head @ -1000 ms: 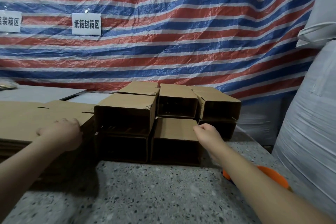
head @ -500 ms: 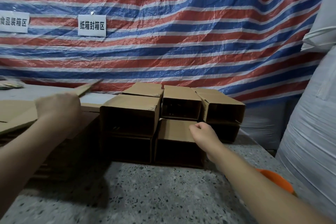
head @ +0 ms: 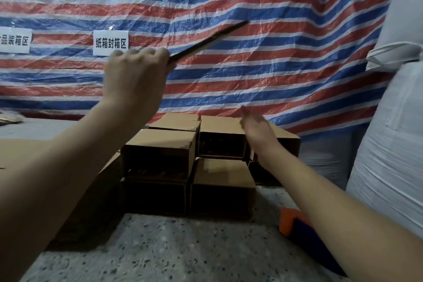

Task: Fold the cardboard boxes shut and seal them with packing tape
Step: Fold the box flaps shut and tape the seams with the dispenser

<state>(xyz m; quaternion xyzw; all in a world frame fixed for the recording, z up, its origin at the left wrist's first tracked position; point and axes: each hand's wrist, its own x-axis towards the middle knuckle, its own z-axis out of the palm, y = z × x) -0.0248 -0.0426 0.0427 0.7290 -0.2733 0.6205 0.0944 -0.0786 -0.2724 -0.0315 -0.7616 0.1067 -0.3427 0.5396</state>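
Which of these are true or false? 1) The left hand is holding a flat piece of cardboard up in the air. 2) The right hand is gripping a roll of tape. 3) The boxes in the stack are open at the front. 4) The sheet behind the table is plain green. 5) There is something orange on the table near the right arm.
1) True: the left hand grips a flat piece of cardboard, seen edge-on, raised high.
2) False: the right hand is open and holds nothing.
3) True: the stacked boxes show dark open fronts.
4) False: the sheet is striped red, blue and white.
5) True: an orange object lies by the right arm, partly hidden.
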